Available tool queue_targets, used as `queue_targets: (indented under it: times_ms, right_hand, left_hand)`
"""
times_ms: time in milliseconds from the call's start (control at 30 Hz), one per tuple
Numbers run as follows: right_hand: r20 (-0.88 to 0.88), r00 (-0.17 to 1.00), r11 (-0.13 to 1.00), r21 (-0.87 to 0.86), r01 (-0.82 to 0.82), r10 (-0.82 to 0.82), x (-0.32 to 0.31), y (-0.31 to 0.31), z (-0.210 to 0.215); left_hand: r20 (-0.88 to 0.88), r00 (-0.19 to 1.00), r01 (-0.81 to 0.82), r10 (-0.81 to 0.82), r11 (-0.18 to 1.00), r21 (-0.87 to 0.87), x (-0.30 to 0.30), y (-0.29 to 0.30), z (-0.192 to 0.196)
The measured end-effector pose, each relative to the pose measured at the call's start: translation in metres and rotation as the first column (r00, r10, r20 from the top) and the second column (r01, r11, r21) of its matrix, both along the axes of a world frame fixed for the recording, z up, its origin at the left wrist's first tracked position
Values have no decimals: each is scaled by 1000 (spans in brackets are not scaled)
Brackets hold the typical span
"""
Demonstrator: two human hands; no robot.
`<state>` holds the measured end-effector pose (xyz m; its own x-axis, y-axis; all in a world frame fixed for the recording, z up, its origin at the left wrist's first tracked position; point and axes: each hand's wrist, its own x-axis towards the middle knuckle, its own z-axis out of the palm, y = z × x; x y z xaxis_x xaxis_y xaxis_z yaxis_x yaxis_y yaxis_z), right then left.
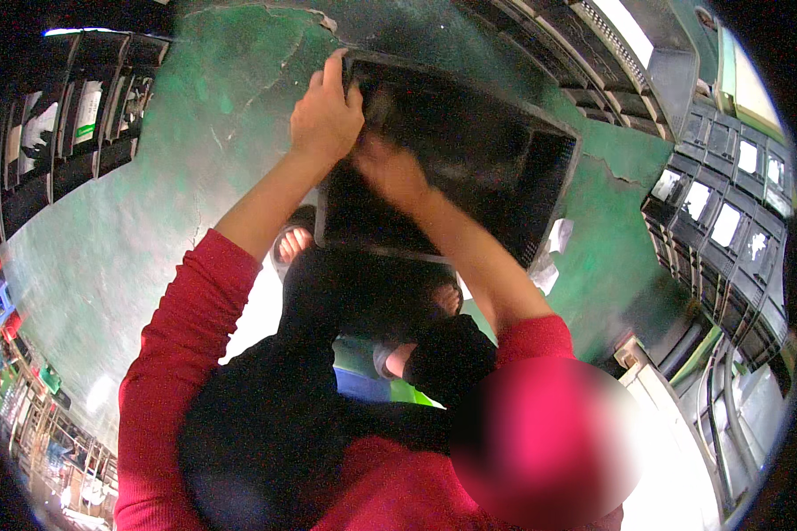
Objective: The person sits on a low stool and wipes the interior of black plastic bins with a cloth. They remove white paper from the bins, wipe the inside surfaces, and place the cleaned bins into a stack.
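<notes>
Floor: green painted concrete (150,203), cracked and worn, seen from straight above.
Surroundings: rows of stacked black crates (71,124) along the left edge; more crates with pale contents (726,212) on the right.
Crate: black plastic crate (478,168), open side up, held just above the floor in front of the body, tilted slightly.
Left hand: left hand (326,113) closed over the crate's far left corner, fingers curled round the rim.
Right hand: right hand (390,173) reaching down inside the crate against its dark floor; too shadowed to tell whether closed on anything or merely pressed flat.
Contents: none visible in the lit part of the crate; near left part hidden in shadow.
Nearby: crumpled white scraps (549,257) on the floor just beside the crate's right side.
Clothing: red sleeves, dark apron.
Progress: crate gripped and seemingly empty; judged as mid-handling, not yet set down or stacked with the others.
</notes>
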<state>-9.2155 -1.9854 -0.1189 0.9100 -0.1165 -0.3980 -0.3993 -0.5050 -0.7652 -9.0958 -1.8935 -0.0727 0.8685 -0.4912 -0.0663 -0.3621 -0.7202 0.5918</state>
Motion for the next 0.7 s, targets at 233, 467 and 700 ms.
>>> queue_targets:
  times_ms: [233,467,700]
  right_hand:
    - [-104,985,790,-611,46,-138,-87,-125,14]
    - [345,899,828,-559,-34,270,-32,-13,-59]
    - [-116,959,801,-531,-278,257,-86,-87,9]
  left_hand:
    - [34,998,53,-49,993,-110,0,2,-5]
    - [18,1000,4,-4,999,-53,-4,-1,-2]
    - [47,999,33,-27,988,-149,-1,0,-9]
